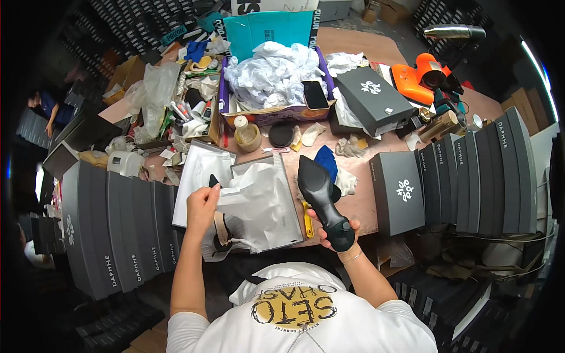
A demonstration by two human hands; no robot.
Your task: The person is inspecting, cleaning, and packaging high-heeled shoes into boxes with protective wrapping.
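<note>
My right hand [351, 253] grips a black pointed-toe heeled shoe [319, 191] by its heel end. The sole faces up and the toe points away from me. On the left, my left hand [200, 210] is closed over an open shoebox [288, 203], its fingertips at the edge of white tissue paper [250, 203]. Just past those fingertips shows a small black pointed tip [213, 180]. A shoe's opening with beige lining [222, 228] lies below the hand, partly under the paper. What the left fingers pinch is hidden.
Stacks of dark grey shoeboxes [400, 194] flank me on both sides. Beyond are a jar [247, 135], a black round tin [281, 135], a crumpled-paper-filled box [225, 100] with a phone [315, 95], and an orange machine [412, 85]. A yellow-handled tool [308, 220] lies beside the open box.
</note>
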